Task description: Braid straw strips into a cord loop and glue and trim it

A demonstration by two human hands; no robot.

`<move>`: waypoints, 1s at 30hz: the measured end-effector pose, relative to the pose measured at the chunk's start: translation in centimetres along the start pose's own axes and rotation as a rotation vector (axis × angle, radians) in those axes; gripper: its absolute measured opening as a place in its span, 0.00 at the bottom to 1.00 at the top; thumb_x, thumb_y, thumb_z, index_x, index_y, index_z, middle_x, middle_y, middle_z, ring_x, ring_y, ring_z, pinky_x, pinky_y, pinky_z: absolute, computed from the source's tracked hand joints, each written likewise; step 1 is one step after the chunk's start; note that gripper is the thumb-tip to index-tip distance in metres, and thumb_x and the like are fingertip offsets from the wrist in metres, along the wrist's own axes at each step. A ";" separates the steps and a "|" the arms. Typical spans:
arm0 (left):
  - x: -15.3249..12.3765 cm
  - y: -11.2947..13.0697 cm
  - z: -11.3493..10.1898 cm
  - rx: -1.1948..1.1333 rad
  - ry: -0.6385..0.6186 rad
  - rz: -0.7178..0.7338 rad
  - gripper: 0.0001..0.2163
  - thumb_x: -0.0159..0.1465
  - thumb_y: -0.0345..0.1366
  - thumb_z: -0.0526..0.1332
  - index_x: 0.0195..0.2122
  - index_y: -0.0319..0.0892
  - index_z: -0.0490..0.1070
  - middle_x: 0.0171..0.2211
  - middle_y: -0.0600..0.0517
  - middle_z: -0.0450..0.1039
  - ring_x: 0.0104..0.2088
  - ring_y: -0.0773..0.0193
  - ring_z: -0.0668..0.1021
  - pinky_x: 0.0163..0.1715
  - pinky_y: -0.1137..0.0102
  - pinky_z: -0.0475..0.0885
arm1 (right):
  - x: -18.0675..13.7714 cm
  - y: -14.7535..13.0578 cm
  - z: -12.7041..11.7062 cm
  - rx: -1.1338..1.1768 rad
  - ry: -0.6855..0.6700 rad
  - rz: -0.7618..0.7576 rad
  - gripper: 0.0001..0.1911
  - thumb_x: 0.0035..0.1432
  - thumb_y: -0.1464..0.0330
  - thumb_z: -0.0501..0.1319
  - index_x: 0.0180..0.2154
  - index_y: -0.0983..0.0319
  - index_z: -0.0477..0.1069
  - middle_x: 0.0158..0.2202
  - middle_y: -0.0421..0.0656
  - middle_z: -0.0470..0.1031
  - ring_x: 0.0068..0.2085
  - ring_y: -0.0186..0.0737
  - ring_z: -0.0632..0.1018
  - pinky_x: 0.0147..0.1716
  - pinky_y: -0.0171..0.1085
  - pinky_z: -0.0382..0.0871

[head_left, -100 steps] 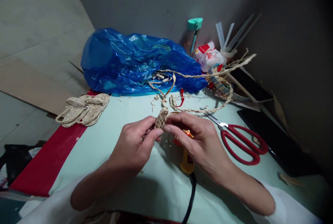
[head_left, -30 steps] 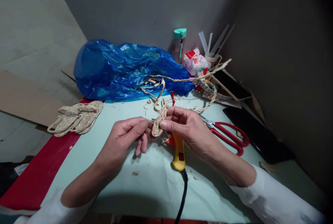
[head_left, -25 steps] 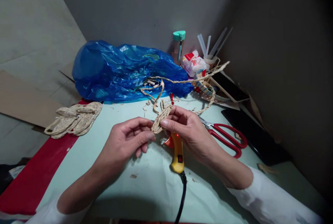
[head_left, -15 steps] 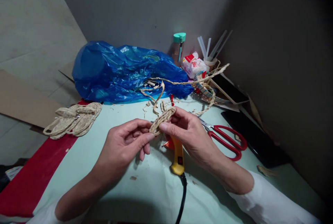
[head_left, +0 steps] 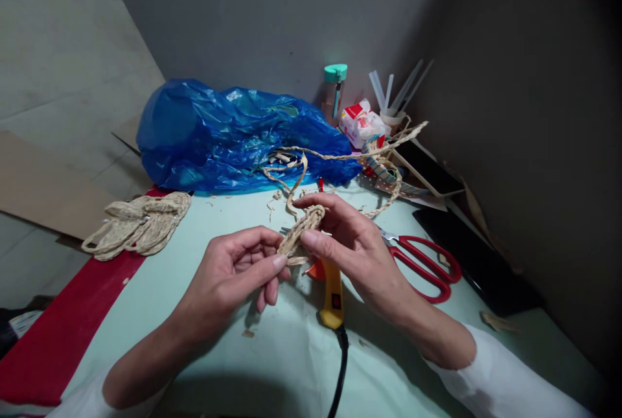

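Note:
Between my two hands is a small flat piece of braided straw cord [head_left: 302, 231], tilted up to the right. My left hand [head_left: 238, 272] pinches its lower left end between thumb and fingers, where a short loose tail sticks out. My right hand [head_left: 352, 243] holds the upper right part, thumb on the near face and index finger raised behind the top. Below the piece lies a yellow glue gun [head_left: 333, 295] with a black cable, its front partly hidden by my right hand. Red-handled scissors [head_left: 422, 262] rest right of my right hand, blades partly covered.
A blue plastic bag [head_left: 218, 139] spans the back, with straw cord [head_left: 340, 156] trailing from it. Several coiled straw pieces [head_left: 138, 223] lie at the left on red cloth [head_left: 63, 327]. A teal-lidded bottle [head_left: 335, 91], glue sticks [head_left: 398, 91] and a black flat object [head_left: 471, 256] stand or lie right.
My right index finger has lifted off the top of the braided piece. The piece has turned slightly, and a loose tail now shows at its lower end by my left thumb.

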State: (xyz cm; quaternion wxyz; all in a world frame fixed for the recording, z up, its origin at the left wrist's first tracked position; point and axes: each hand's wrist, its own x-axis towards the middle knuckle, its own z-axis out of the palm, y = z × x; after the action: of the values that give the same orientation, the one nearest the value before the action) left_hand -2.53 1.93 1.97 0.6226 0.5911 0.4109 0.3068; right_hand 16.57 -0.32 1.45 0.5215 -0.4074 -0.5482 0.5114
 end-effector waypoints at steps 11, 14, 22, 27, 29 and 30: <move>0.5 -0.3 0.0 -0.117 0.281 0.147 0.05 0.61 0.34 0.66 0.36 0.40 0.74 0.19 0.57 0.73 0.17 0.72 0.72 0.19 0.78 0.67 | -0.4 0.4 0.6 -0.197 0.018 0.022 0.06 0.63 0.63 0.62 0.38 0.58 0.70 0.34 0.39 0.74 0.33 0.35 0.75 0.31 0.34 0.66; 0.8 -0.1 0.2 -0.211 0.282 0.132 0.04 0.60 0.33 0.67 0.34 0.39 0.75 0.18 0.56 0.73 0.16 0.73 0.71 0.16 0.79 0.67 | -0.6 0.4 1.1 -0.269 -0.107 0.080 0.11 0.67 0.61 0.57 0.36 0.60 0.73 0.31 0.40 0.75 0.33 0.36 0.76 0.34 0.35 0.66; 0.9 -0.5 0.6 -0.289 0.183 0.049 0.04 0.61 0.34 0.65 0.31 0.38 0.76 0.17 0.56 0.71 0.13 0.73 0.70 0.15 0.79 0.66 | -1.2 0.3 1.8 -0.270 -0.231 0.178 0.17 0.70 0.59 0.51 0.37 0.60 0.73 0.32 0.41 0.79 0.31 0.34 0.78 0.37 0.34 0.67; 0.8 -0.7 0.9 -0.193 0.164 0.043 0.10 0.63 0.35 0.64 0.25 0.39 0.75 0.17 0.56 0.71 0.13 0.74 0.69 0.16 0.78 0.64 | -1.5 0.7 2.3 -0.217 -0.198 0.227 0.17 0.70 0.57 0.53 0.36 0.60 0.72 0.32 0.40 0.81 0.24 0.30 0.77 0.24 0.30 0.63; 0.7 -0.7 1.2 -0.137 0.208 0.054 0.11 0.63 0.35 0.64 0.23 0.39 0.74 0.17 0.57 0.69 0.13 0.74 0.69 0.16 0.77 0.64 | -1.6 0.9 2.5 -0.218 -0.179 0.238 0.17 0.69 0.56 0.53 0.35 0.60 0.72 0.31 0.40 0.81 0.22 0.29 0.76 0.21 0.30 0.61; 0.7 -0.6 1.3 -0.104 0.237 0.066 0.11 0.62 0.34 0.64 0.23 0.40 0.74 0.17 0.57 0.68 0.13 0.74 0.68 0.16 0.77 0.64 | -1.7 1.0 2.6 -0.221 -0.171 0.244 0.18 0.69 0.55 0.53 0.35 0.60 0.72 0.31 0.40 0.81 0.21 0.29 0.76 0.21 0.30 0.62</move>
State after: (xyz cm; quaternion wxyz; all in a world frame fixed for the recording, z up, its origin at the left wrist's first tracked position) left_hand -1.11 1.83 1.19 0.5891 0.5307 0.4454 0.4158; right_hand 14.15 -2.15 0.38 0.3594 -0.4807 -0.5898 0.5403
